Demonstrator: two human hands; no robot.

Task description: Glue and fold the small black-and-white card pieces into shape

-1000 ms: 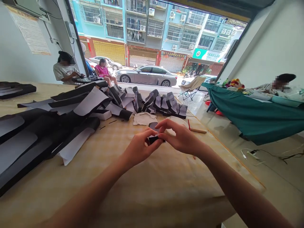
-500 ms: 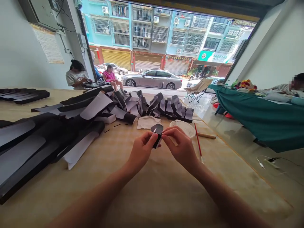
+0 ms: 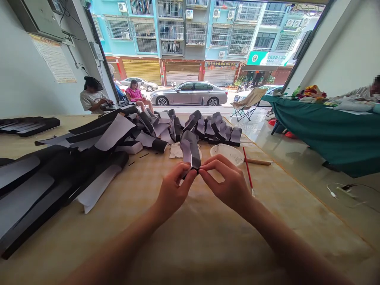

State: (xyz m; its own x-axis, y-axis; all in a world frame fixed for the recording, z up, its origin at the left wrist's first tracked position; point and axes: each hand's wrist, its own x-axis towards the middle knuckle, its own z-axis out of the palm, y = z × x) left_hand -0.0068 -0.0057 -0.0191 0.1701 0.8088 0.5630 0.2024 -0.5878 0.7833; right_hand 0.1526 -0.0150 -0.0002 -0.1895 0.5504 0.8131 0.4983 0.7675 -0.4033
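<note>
A folded black-and-white paper piece (image 3: 191, 148) points away from me over the middle of the table, its near end between my hands. My left hand (image 3: 175, 188) pinches that end with thumb and index finger. At the same near edge, the thumb and fingertips of my right hand (image 3: 227, 178) are closed on the piece. Just behind it lies a crumpled white cloth (image 3: 175, 151), partly hidden by the piece. To the right are a round whitish dish (image 3: 227, 153) and a red-handled brush (image 3: 248, 170).
A heap of black-and-white folded pieces (image 3: 145, 130) runs along the table's far side, with long strips (image 3: 97, 174) at left. A wooden stick (image 3: 258, 162) lies beside the dish. A green-draped table (image 3: 311, 134) and folding chair (image 3: 249, 103) stand right. Two people sit beyond; another is far right.
The piece has turned in my hands, so its long body now extends away from me rather than its end facing up. Both hands stay at its near edge. The view has shifted slightly.
</note>
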